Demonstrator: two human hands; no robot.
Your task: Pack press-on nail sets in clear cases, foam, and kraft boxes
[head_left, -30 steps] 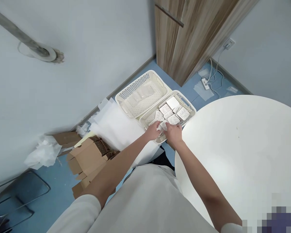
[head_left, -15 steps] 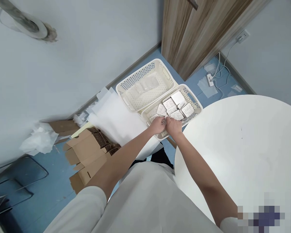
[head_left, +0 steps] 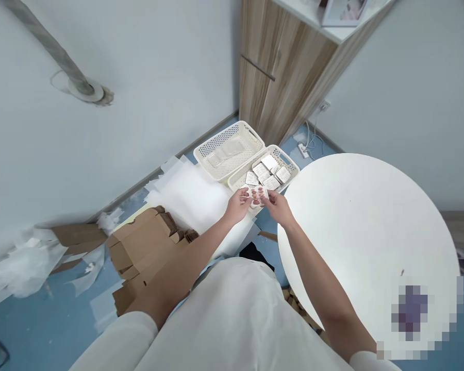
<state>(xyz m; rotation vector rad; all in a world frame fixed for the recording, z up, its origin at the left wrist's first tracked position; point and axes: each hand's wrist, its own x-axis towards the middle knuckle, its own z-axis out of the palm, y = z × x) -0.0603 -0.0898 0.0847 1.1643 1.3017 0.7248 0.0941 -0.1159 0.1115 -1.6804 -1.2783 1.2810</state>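
Between my two hands is a small white square card (head_left: pixel 258 196) with rows of reddish-brown ovals on its face. My left hand (head_left: pixel 236 208) pinches it at the left edge. My right hand (head_left: pixel 279 208) grips the opposite edge, thumb toward the front. Just beyond the card stands a white plastic basket (head_left: pixel 294 166) holding several white square pieces (head_left: pixel 271 182) with rounded corners and printed text. The card and my hands cover the near side of that basket.
A second white basket (head_left: pixel 203 146) with clear plastic packs (head_left: pixel 227 152) stands behind. White foam sheets (head_left: pixel 189 193) and flattened cardboard boxes (head_left: pixel 141 239) lie to the left. A round white table (head_left: pixel 355 221) is on the right, a wood-grain cabinet (head_left: pixel 282 67) at the back.
My hands have come up from the basket's near side, and the card with ovals now shows between them. The view has tilted up, bringing the cabinet top into sight.
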